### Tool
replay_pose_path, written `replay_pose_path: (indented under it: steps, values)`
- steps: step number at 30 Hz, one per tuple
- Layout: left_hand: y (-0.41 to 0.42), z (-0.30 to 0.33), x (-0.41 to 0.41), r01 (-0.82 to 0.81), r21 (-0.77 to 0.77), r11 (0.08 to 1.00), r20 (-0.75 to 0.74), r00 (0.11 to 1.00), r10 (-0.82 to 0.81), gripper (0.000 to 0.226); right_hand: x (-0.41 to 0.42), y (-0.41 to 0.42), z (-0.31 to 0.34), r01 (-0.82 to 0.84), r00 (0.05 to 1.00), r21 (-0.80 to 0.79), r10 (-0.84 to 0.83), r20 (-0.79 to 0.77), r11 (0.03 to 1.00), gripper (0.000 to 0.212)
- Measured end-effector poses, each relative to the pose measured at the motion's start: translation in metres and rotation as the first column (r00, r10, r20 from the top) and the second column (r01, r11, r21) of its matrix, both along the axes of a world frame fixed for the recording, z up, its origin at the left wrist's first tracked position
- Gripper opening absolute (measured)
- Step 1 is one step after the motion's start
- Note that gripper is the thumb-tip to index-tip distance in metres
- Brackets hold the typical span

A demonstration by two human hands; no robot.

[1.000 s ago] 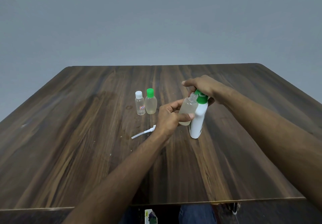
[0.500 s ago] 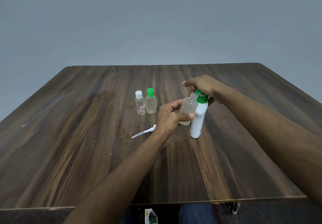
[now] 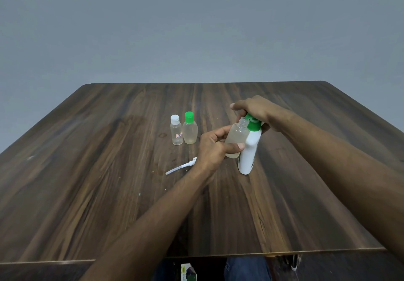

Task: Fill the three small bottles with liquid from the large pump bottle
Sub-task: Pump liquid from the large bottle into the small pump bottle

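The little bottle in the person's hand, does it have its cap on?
No, the small clear bottle held in the left hand shows a bare threaded neck with no cap on top.

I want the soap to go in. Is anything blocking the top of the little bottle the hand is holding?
Nothing visible blocks it. The small open bottle, held by the left hand, has no cap on its neck, which sits right beside the green pump top of the large pump bottle. The right hand covers the spout, so it is hidden.

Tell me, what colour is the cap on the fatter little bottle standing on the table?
Bright green cap, seen in the head view.
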State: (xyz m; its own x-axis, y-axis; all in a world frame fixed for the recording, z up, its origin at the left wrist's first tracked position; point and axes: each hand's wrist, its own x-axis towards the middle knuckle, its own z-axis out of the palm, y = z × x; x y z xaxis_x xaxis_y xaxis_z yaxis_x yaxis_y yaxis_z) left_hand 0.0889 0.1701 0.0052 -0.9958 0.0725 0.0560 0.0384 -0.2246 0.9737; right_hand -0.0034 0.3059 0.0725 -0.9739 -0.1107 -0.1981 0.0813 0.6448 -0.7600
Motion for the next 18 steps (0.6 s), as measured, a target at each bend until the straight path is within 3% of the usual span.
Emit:
replay_pose_path:
  steps: [9, 18]
  values:
    - [0.0003, 0.0005, 0.0013, -0.003, 0.005, 1.0, 0.0, 1.0, 0.003, 0.045, 0.0059, 0.0022, 0.0078, -0.027, 0.999, -0.044, 0.029, 0.04, 0.999, 0.054]
    - [0.0004, 0.0015, 0.0019, 0.003, 0.003, 1.0, -0.003, 1.0, -0.003, 0.047, 0.0006, -0.0006, -0.0005, 0.023, 1.0, -0.015, -0.023, -0.007, 1.0, 0.032]
